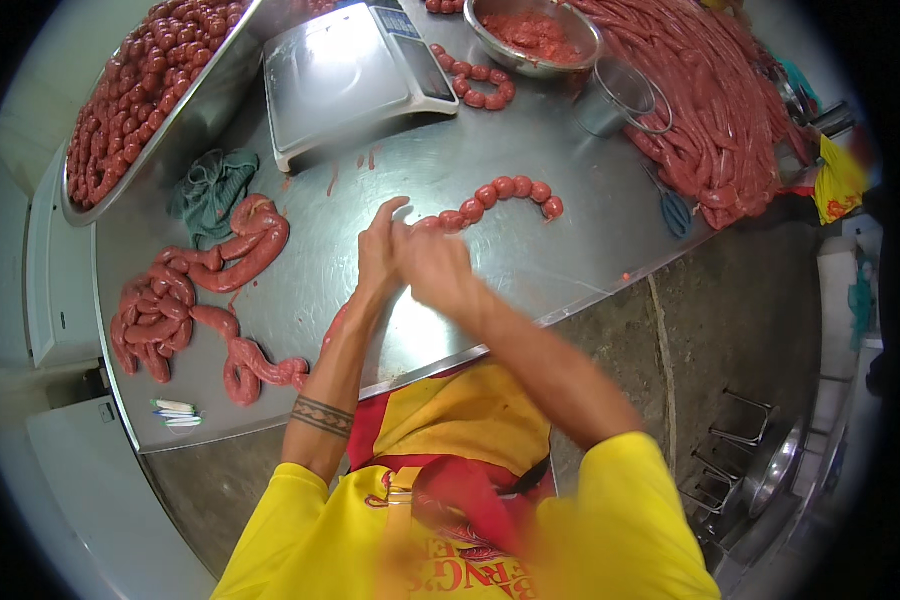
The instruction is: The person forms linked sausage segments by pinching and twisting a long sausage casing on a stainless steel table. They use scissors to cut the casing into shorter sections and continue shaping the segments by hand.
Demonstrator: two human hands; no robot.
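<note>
Left forearm (334, 372) runs steeply up from the lower edge, right forearm (535, 350) slants in from lower right; they meet over the bench (545, 265). Left hand (376, 248) is near upright, one finger poking up and right. Right hand (436, 266) is motion-blurred, back up, fingers curled in against the left hand. Probably handling the string between them, but blur hides the contact: can't tell if either hand's fingers are pinching or loose.

Linked sausage string (505, 188) lies on the bench, near end running in at the right hand, far end hooking down at right. Unlinked sausage (257, 262) sits in loose coils left of the left forearm, green cloth (207, 192) beside it. Scale (340, 65) is beyond the hands; blue-handled scissors (677, 213) near the bench's right edge.
</note>
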